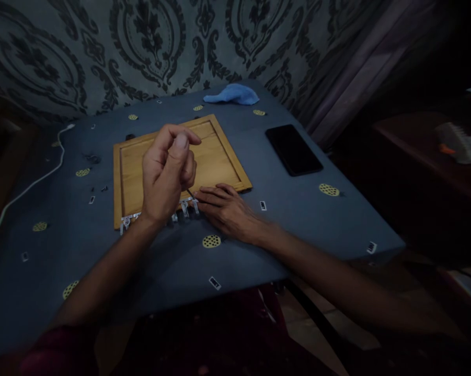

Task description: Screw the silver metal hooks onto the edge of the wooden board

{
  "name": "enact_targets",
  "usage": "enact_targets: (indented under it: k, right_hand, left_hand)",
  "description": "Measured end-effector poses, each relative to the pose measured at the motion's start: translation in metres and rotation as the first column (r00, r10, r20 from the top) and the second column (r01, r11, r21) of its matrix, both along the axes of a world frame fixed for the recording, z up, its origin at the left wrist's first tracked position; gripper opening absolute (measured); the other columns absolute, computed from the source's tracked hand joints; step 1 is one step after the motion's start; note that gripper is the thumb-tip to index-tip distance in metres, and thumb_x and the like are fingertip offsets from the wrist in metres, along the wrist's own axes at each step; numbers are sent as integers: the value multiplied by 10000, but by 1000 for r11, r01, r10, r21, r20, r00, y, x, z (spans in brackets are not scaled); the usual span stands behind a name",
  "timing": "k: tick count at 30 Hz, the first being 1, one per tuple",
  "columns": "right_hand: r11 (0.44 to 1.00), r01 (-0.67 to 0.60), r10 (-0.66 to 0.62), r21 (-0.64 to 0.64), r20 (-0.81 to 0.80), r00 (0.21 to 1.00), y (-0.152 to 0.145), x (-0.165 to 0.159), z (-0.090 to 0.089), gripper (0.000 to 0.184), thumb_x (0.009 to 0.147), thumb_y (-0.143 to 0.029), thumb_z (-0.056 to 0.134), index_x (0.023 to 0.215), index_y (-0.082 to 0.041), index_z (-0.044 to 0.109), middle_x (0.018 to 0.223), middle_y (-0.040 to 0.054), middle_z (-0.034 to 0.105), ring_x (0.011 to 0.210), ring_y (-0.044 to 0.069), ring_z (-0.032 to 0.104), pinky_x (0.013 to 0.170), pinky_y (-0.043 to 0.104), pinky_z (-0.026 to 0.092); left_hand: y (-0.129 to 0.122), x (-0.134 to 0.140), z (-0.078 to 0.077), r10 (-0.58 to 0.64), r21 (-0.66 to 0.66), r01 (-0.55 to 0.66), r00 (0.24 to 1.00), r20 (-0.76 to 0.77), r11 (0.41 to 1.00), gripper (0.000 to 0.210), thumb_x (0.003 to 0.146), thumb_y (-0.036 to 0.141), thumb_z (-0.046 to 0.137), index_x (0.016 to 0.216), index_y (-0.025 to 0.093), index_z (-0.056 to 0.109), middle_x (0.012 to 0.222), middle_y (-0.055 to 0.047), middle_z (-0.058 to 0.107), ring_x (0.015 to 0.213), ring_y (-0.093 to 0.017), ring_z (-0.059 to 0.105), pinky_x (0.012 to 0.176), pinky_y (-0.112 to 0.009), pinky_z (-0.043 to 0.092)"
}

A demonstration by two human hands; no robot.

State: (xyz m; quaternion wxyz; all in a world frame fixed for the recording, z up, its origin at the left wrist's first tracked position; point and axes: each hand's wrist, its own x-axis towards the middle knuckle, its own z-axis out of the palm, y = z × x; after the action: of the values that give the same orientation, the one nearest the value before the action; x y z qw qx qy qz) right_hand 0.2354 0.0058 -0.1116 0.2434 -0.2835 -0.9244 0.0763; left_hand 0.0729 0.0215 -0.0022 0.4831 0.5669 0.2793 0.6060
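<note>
My left hand (170, 169) is closed in a fist above the near edge of a framed wooden board (215, 156). From under the fist a thin dark shaft, like a screwdriver's (190, 194), slants down to a silver metal hook rail (185, 208). The handle is hidden inside the fist. That rail lies along the board's near edge, its hooks pointing toward me, and my left wrist covers its middle. My right hand (227, 211) rests flat at the rail's right end, fingers stretched over the board's edge, with the fingertips close to the shaft.
A black phone (294, 149) lies right of the board on the patterned blue tablecloth (251, 271). At the back is a blue cloth (235, 94). Small dark screws (104, 188) lie left of the board, and a white cable (35, 183) runs along the left side.
</note>
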Motion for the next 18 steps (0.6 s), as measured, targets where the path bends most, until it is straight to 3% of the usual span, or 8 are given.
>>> enact_targets:
  k: [6, 18]
  right_hand:
    - [1000, 2, -2, -2, 18, 1000, 0, 0, 0, 367, 1052, -185, 483, 1383, -211, 639, 1459, 82, 653, 1413, 268, 525, 1159, 517, 388]
    - [1000, -8, 8, 16, 4, 1000, 0, 0, 1, 326, 1041, -175, 500, 1308, -194, 686, 1427, 103, 675, 1389, 277, 551, 1137, 524, 413]
  left_hand:
    - [1, -1, -3, -8, -14, 7, 997, -71, 1000, 294, 948, 505, 663, 879, 236, 566, 485, 103, 300, 385, -79, 227, 379, -242, 190]
    - [5, -4, -2, -110, -66, 104, 989, -100, 992, 192, 931, 356, 661, 996, 211, 554, 551, 93, 369, 455, -82, 253, 429, -220, 233]
